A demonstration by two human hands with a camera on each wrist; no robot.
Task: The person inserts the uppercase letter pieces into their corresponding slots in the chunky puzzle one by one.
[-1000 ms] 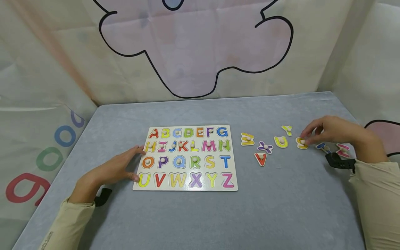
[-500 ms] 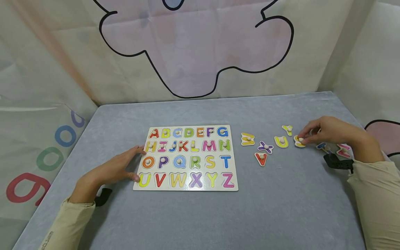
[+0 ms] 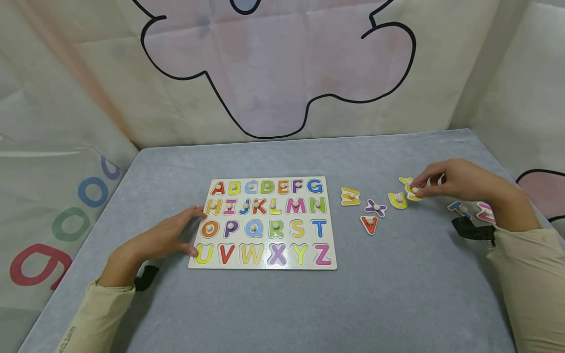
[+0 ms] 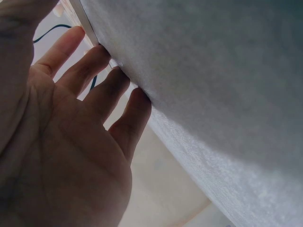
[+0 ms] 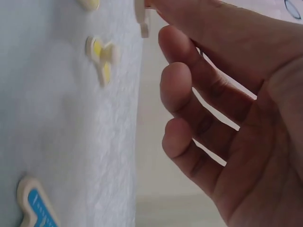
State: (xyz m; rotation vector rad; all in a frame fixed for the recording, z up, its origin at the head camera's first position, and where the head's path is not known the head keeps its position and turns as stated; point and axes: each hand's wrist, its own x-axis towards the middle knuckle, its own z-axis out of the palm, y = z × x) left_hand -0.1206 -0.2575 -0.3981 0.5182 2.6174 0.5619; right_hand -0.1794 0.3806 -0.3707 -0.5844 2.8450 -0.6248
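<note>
My left hand [image 3: 165, 237] lies at the left edge of the white alphabet puzzle board [image 3: 328, 240], fingertips near H and thumb at the corner by U. In the left wrist view, its fingers [image 4: 102, 71] reach along the board's edge, close over the tabletop. At the right, my right hand [image 3: 463, 182] pinches a yellow letter puzzle piece [image 3: 412, 195] between thumb and forefinger, raised over the table. The piece overlaps the yellow Y [image 3: 405, 180] in the head view. Only the pale edge of the held piece [image 5: 143, 19] shows in the right wrist view.
Loose pieces lie right of the board: the W [image 3: 350, 196], X [image 3: 375, 209], V [image 3: 369, 225] and U [image 3: 398, 200]. Farther right are the blue T [image 3: 459, 209] and pink Z [image 3: 485, 213], near my right wrist. A printed curtain [image 3: 265, 108] hangs behind the grey table [image 3: 265, 314].
My right hand has lifted the yellow letter piece and carried it left, toward the U and Y. My left hand and the board have stayed where they were.
</note>
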